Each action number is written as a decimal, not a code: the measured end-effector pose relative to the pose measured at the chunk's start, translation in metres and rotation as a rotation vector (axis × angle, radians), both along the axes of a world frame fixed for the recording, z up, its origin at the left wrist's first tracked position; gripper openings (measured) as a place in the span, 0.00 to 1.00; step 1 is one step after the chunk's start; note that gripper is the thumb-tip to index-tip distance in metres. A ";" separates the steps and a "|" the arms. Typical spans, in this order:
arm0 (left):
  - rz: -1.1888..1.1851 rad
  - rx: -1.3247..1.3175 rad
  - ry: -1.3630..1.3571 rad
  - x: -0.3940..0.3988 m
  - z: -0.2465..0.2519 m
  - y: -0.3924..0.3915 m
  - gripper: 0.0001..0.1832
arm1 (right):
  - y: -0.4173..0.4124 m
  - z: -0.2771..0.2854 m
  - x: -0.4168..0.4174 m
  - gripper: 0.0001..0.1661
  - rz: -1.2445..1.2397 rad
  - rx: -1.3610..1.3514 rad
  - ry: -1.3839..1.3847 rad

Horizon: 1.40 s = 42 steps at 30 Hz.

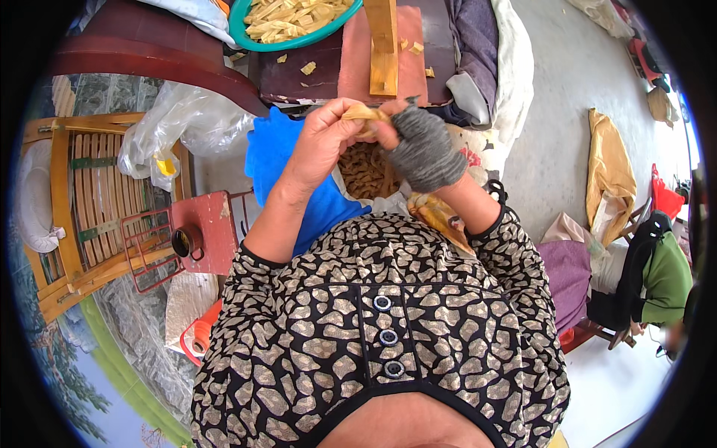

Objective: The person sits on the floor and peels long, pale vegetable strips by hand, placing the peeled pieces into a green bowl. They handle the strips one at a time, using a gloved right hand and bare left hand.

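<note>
Between my two hands is a pale yellow strip (pixel 365 113), bent into a loop; its exact material is hard to tell. My bare left hand (pixel 329 133) pinches its left end between thumb and fingers. My right hand (pixel 427 147), in a grey fingerless knit glove, grips the other end, partly hiding it. Below the hands, an open white bag (pixel 348 187) holds many brownish twisted pieces (pixel 367 171). A blue cloth (pixel 274 151) lies beside the bag, under my left forearm. Ahead, a teal basin (pixel 235 33) holds loose pale yellow strips (pixel 299 17).
A wooden post (pixel 383 56) stands on a pink cloth (pixel 355 67) before me, with scraps on the dark surface. At left are a red stool (pixel 204 224) bearing a dark mug (pixel 186 241), a slatted wooden chair (pixel 101 190) and clear plastic (pixel 207 120). Another person (pixel 661 274) sits at right.
</note>
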<state>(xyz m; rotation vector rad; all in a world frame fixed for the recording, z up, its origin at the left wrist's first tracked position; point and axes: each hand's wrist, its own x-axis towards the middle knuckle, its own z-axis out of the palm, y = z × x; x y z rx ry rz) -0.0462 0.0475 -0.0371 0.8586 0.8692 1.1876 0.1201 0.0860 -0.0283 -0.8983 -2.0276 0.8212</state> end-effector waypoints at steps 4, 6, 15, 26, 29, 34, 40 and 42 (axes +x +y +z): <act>0.017 0.048 -0.042 0.002 0.007 0.002 0.09 | 0.014 0.021 0.001 0.19 0.057 -0.404 0.154; 0.118 0.184 0.134 -0.004 -0.006 0.011 0.08 | 0.014 0.007 0.000 0.23 0.141 -0.776 0.164; 0.316 0.214 0.374 0.016 -0.002 0.000 0.06 | 0.013 -0.004 -0.005 0.19 0.014 -0.899 0.284; 0.448 0.279 0.392 -0.017 0.010 0.014 0.04 | 0.040 -0.021 0.034 0.17 -0.130 -1.167 0.763; 0.630 0.253 0.351 -0.060 0.021 0.012 0.05 | 0.052 -0.024 0.072 0.13 -0.252 -1.220 0.957; 0.369 0.016 0.454 -0.025 0.013 0.010 0.20 | 0.035 -0.003 0.029 0.14 -0.151 -1.092 0.744; 0.084 -0.017 0.562 0.009 0.010 -0.001 0.21 | 0.021 -0.015 0.020 0.17 -0.079 -1.079 0.526; 0.102 0.024 0.518 0.011 0.003 0.000 0.18 | 0.018 -0.013 0.019 0.17 -0.057 -1.089 0.513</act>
